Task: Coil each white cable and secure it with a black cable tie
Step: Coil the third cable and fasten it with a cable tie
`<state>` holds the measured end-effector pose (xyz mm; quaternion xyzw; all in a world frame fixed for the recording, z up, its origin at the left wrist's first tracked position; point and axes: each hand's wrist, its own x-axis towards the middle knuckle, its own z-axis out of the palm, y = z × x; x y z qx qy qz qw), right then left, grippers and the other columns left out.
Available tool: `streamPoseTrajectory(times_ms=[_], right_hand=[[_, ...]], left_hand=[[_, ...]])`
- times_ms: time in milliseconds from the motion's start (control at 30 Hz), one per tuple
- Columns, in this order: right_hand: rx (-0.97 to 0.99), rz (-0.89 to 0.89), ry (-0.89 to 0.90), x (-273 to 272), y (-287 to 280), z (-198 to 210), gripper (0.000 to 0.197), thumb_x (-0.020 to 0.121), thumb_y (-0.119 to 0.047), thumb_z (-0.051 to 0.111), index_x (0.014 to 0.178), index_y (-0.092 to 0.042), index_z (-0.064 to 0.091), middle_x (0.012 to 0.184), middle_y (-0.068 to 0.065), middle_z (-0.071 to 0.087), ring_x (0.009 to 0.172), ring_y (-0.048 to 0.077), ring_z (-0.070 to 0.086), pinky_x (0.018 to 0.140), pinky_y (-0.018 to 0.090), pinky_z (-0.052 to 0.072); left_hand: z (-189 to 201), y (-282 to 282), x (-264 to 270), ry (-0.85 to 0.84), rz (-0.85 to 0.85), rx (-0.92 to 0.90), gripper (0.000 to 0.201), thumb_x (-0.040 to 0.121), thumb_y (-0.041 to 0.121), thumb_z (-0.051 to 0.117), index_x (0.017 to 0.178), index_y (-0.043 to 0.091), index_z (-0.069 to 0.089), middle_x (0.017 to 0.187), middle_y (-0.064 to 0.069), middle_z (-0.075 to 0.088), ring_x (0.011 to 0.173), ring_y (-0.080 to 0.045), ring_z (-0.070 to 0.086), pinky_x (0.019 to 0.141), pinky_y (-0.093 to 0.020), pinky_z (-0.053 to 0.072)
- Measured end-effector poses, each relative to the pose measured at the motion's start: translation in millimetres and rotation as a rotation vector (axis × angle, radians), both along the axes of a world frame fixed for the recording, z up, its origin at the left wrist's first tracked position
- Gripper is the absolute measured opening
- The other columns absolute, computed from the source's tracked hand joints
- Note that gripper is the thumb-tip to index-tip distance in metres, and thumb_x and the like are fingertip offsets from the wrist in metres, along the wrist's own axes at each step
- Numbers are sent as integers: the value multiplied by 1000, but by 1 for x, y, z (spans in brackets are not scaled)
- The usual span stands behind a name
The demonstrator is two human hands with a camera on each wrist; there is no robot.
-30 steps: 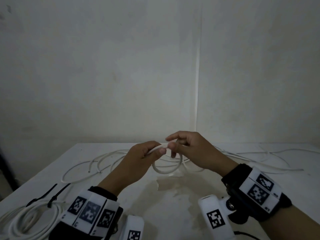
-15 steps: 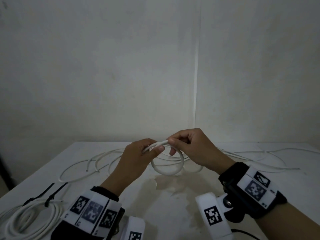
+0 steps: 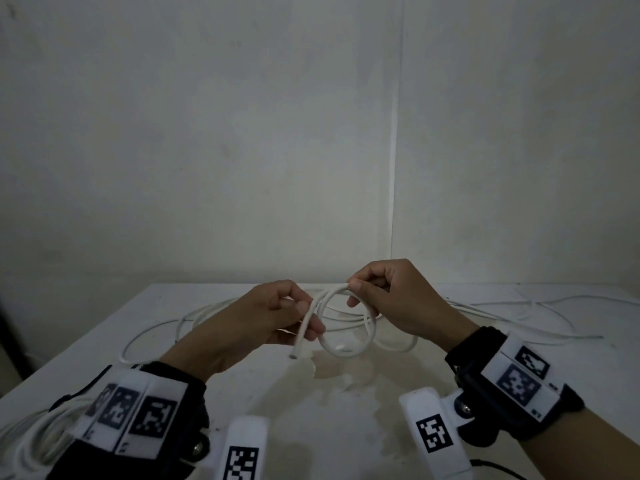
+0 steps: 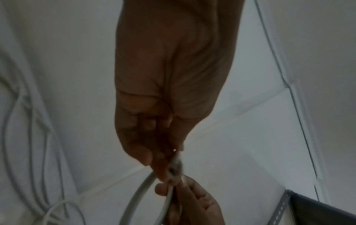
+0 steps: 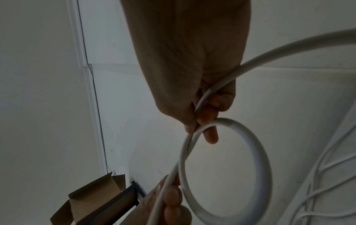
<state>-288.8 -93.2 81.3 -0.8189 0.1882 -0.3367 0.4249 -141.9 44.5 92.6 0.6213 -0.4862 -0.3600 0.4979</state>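
Note:
Both hands hold one white cable (image 3: 346, 348) above the table's middle, bent into a small round loop (image 5: 256, 153). My left hand (image 3: 304, 323) pinches the cable near its cut end (image 3: 294, 355), which points down toward me. My right hand (image 3: 363, 289) grips the top of the loop between thumb and curled fingers. The cable's free length (image 5: 289, 50) runs off past the right wrist. In the left wrist view the left fingertips (image 4: 163, 169) pinch the cable just above the right hand's fingers.
Loose white cables (image 3: 194, 317) sprawl over the far half of the white table (image 3: 346, 410), reaching the right edge (image 3: 554, 306). A coiled white cable (image 3: 31, 441) lies at the near left corner. A cardboard box (image 5: 92, 202) sits beyond the table.
The hands have drawn apart a little and risen slightly. The loop has grown rounder, and the cable's cut end now sticks out below my left hand.

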Motion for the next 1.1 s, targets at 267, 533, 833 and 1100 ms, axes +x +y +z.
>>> streamPoseTrajectory(times_ms=[267,533,833,1100], right_hand=[[-15,-44,-89,-2,-1,-6,20,87,-12,60,70,-22,64,57,-7,68,53,9,60,51,23,50],[51,-28,-92,-3,2,-6,19,89,-10,58,71,-16,62,56,-4,66,47,3,56,49,18,47],[135,-49,-20,-1,1,-11,18,90,-10,56,73,-11,61,55,-3,65,38,4,48,44,16,42],[229,-46,5,3,9,-6,18,93,-12,52,75,-9,55,43,-6,58,35,7,38,41,20,34]], left_hand=[[-15,-10,-10,223,-25,-30,20,83,21,53,95,8,63,85,-2,69,82,-15,67,73,-31,58],[-17,-16,-21,115,57,-98,18,88,9,54,72,4,59,51,0,58,50,-10,59,61,-26,56],[-32,-24,-18,-477,267,-208,24,88,22,58,77,1,60,56,1,59,45,1,56,55,-19,49],[-33,-30,-13,-751,365,-287,25,91,23,54,75,4,56,56,1,57,52,-3,58,55,-16,43]])
